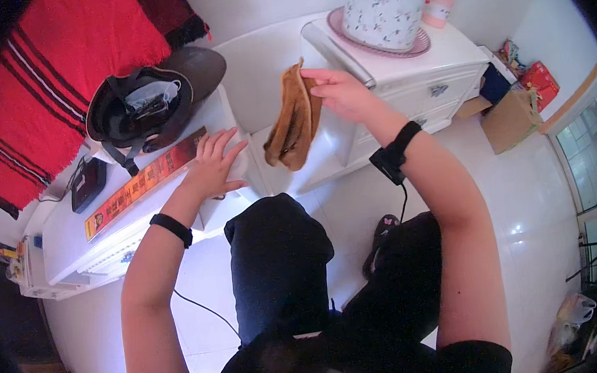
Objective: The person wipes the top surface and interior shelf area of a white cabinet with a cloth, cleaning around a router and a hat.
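Observation:
My right hand [341,93] pinches the top edge of a brown cloth [293,123] between thumb and fingers. The cloth hangs in loose folds over a low white section of the cabinet and has darker patches on its lower part. My left hand [215,164] holds nothing, its fingers spread, above the edge of the white cabinet top [169,203]. Just beside it lies a long orange and red box [141,187] that bears writing. Behind that hand, an upturned dark helmet [142,109] with a brim holds a face mask [155,95].
A floral-patterned cylinder [384,8] stands on a pink tray [336,26], next to a pink bottle [439,1]. A red fringed cloth [79,56] hangs at the left, near a small black device [89,184]. Cardboard boxes [511,120] sit right of the drawers [429,95].

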Tool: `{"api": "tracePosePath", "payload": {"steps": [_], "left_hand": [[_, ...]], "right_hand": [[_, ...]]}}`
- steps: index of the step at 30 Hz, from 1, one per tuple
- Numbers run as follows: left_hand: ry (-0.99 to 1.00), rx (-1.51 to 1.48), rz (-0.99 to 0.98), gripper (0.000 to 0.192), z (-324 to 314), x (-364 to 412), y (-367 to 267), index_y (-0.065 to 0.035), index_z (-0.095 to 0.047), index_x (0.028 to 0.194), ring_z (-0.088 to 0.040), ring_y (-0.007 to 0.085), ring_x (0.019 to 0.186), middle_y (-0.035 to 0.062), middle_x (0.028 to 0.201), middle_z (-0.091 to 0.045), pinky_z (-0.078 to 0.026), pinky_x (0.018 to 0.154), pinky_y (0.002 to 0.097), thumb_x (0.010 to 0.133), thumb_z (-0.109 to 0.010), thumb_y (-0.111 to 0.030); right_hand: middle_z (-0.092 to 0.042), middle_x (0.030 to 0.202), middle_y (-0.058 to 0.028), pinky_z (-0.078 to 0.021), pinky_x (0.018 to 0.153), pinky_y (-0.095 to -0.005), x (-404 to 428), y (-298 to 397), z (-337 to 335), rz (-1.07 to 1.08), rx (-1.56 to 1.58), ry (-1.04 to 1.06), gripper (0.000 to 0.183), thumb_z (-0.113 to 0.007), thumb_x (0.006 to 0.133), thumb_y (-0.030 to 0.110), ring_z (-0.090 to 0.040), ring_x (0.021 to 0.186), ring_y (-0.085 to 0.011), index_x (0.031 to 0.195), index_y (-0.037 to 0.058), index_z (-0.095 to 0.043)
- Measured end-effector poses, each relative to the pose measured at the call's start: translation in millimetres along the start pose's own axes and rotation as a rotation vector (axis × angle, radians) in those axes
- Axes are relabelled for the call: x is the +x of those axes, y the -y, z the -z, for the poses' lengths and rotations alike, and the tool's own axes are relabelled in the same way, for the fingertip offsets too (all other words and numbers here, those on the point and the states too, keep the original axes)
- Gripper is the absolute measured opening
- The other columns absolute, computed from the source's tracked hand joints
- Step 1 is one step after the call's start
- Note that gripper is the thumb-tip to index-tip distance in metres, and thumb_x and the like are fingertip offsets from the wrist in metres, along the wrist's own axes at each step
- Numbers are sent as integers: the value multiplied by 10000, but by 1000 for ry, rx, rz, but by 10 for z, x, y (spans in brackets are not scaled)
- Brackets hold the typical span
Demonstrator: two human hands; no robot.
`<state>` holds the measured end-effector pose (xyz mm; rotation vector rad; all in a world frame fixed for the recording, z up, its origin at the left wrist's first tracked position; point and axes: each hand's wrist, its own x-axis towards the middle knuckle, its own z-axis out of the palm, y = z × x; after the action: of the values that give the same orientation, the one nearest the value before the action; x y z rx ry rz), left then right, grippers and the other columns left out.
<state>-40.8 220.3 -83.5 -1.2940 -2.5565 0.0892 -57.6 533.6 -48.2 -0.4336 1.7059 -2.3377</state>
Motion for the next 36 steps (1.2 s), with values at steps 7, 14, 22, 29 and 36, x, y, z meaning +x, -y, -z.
{"api": "tracePosePath", "payload": {"steps": [7, 14, 22, 29, 36], "left_hand": [[-181, -195, -81, 659, 584, 995, -161, -145, -372, 1231, -348, 337, 1150, 148, 1279, -330, -291, 969, 441, 682, -685, -331], [23, -1091, 67, 606, 849, 1719, -1058, -56, -384, 1206, -447, 261, 1080, 147, 1192, -439, -394, 896, 369, 738, -660, -325], [369, -1257, -58, 416, 231, 1662, -1319, -22, -493, 1077, -537, 191, 911, 102, 1006, -568, -440, 783, 306, 741, -661, -201], [310, -1129, -79, 253, 78, 1625, -1472, -16, -548, 926, -567, 163, 760, 87, 769, -598, -448, 692, 306, 748, -641, -171], [165, -1041, 46, 186, -60, 1628, -1363, -31, -510, 946, -564, 179, 692, 72, 756, -571, -458, 652, 299, 841, -510, -184]], "right_hand": [[-520, 1128, -106, -416, 868, -297, -644, 541, 37, 213, 28, -114, 395, -429, 807, -72, -513, 1010, -182, 1198, -20, -444], [-488, 1160, -155, -406, 910, -359, -1071, 645, 241, 374, 144, -118, 372, -396, 803, -70, -487, 1068, -233, 1173, -50, -436], [-496, 1133, -141, -399, 910, -375, -1330, 831, 205, 481, 382, -210, 339, -467, 819, 3, -487, 1053, -234, 1150, -53, -420], [-519, 1088, -120, -414, 887, -366, -1291, 704, 118, 439, 337, -291, 307, -496, 841, 32, -508, 1007, -213, 1139, -8, -436], [-538, 1049, -104, -418, 855, -354, -1246, 726, 445, 546, 271, -448, 162, -481, 847, 29, -520, 975, -203, 1009, 25, -476]]}}
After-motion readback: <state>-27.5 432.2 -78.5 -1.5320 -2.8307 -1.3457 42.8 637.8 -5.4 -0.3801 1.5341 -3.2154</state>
